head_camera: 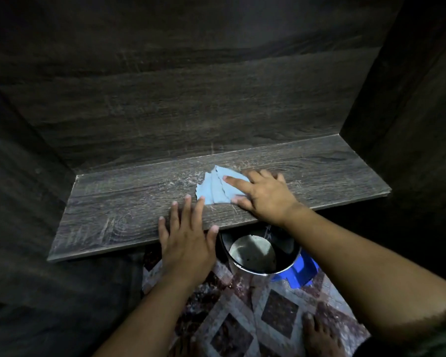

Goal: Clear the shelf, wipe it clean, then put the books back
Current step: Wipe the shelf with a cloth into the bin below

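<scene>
A dark wood-grain shelf runs across the middle of the head view, with pale dusty streaks and no books on it. A light blue cloth lies folded on the shelf right of centre. My right hand presses flat on the cloth's right part, fingers straight and spread. My left hand rests open over the shelf's front edge, fingers stretched onto the board just left of the cloth and not touching it.
Dark wood panels close the shelf in at the back, left and right. Below the front edge stands a round metal pot beside a blue plastic stool on a diamond-patterned floor. A bare foot shows at the bottom.
</scene>
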`<state>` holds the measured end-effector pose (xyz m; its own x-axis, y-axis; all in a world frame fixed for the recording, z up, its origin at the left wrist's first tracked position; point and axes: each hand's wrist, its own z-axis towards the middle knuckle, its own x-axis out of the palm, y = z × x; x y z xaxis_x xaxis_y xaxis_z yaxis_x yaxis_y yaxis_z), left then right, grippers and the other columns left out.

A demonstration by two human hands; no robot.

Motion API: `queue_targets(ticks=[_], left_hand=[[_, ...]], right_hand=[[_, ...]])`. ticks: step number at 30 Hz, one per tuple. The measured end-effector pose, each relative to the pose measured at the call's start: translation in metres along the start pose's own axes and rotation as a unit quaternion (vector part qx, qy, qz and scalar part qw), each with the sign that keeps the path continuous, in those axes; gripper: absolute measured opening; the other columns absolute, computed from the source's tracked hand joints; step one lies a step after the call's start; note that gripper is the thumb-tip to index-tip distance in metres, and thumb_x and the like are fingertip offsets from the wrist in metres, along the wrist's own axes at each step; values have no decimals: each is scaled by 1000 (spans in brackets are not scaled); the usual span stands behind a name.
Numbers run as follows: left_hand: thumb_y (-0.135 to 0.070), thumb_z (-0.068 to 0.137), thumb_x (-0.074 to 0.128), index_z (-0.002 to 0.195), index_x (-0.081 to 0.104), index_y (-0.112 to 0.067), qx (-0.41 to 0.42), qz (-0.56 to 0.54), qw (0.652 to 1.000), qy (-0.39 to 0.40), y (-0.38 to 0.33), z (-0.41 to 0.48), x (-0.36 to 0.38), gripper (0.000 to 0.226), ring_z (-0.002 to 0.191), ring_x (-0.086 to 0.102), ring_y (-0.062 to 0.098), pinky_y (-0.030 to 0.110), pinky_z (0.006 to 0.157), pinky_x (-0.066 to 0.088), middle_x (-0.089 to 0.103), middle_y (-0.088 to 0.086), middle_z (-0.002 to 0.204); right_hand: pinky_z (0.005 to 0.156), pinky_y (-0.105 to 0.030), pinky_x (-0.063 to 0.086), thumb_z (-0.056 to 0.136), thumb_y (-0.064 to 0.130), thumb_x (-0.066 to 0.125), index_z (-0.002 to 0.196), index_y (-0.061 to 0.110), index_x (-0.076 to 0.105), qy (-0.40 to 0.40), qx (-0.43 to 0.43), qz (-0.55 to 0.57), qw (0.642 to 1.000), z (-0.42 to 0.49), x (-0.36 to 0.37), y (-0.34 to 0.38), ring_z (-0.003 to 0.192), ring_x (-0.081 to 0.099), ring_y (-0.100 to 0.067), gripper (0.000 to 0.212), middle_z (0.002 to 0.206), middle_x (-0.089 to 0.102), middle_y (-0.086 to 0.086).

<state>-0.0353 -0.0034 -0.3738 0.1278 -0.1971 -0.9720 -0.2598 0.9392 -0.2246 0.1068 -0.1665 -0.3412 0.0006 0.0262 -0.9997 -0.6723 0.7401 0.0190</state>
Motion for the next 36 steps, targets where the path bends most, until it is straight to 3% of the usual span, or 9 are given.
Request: queue_targets(ticks=[4, 9, 15, 20, 24, 27, 30, 34, 36], left_hand=[[-64, 83, 7, 152, 4, -30, 11, -77, 997, 29, 5, -7, -9, 77, 147, -15, 15, 40, 117, -13, -5, -5, 162], [-61, 94, 23, 152, 11, -31, 10, -106, 992, 66, -11, -27, -50, 67, 149, -2, 17, 42, 121, 5, 1, -5, 162], [-48, 97, 43, 146, 31, -34, 141, -90, 986, 27, -76, -28, -148, 52, 143, 22, 10, 36, 117, 25, 24, -14, 155], [-40, 91, 45, 132, 54, -23, 259, -46, 951, -164, -133, -15, -232, 46, 135, 37, 20, 42, 110, 36, 47, -1, 143], [-26, 90, 55, 138, 48, -11, 240, 5, 915, -324, -161, 1, -284, 51, 144, 23, 32, 50, 116, 20, 33, 14, 152], [-24, 90, 54, 147, 32, -9, 191, 48, 923, -331, -174, 15, -305, 63, 148, 9, 34, 51, 118, 6, 17, 16, 158], [-27, 94, 49, 152, 21, -10, 163, 41, 951, -260, -178, 35, -305, 67, 148, 8, 29, 46, 120, 2, 16, 13, 159], [-28, 89, 54, 149, 29, -10, 159, 50, 949, -267, -178, 46, -291, 67, 141, 26, 26, 45, 120, 8, 35, 9, 151], [-27, 86, 55, 148, 31, -10, 156, 52, 947, -275, -179, 47, -289, 68, 140, 28, 27, 46, 120, 9, 36, 10, 150]], right_hand=[[100, -49, 36, 95, 57, 43, 148, 48, 24, 35, -32, -6, 999, -33, -14, 0, 129, 38, -24, 57, 144, 40, -2], [99, -35, 44, 91, 48, 57, 144, 43, 37, 139, -76, 73, 985, -93, -44, -11, 124, 53, -25, 57, 142, 51, 0], [62, -10, 38, 65, 48, 82, 134, 53, 41, 127, 19, 242, 962, -159, -150, -30, 69, 52, 6, 80, 83, 59, 17], [85, -32, 49, 77, 45, 57, 124, 39, 49, -29, -1, 47, 998, -182, -212, -37, 105, 60, -17, 48, 113, 64, 10], [72, -41, 49, 72, 32, 63, 118, 30, 63, -248, -16, -69, 966, -178, -261, -61, 94, 57, -33, 46, 108, 64, -2], [71, -43, 43, 74, 24, 58, 124, 27, 62, -393, 18, -57, 917, -161, -299, -82, 92, 48, -38, 50, 108, 59, -10], [74, -47, 46, 81, 19, 45, 126, 27, 63, -492, 36, -43, 869, -133, -338, -98, 97, 52, -40, 49, 118, 62, -8], [92, -48, 45, 88, 21, 39, 129, 18, 63, -492, 56, -34, 868, -80, -356, -119, 114, 54, -43, 47, 132, 58, -19], [106, -49, 35, 91, 20, 42, 138, 24, 54, -406, 80, -49, 909, -57, -356, -130, 128, 44, -42, 48, 144, 46, -20]])
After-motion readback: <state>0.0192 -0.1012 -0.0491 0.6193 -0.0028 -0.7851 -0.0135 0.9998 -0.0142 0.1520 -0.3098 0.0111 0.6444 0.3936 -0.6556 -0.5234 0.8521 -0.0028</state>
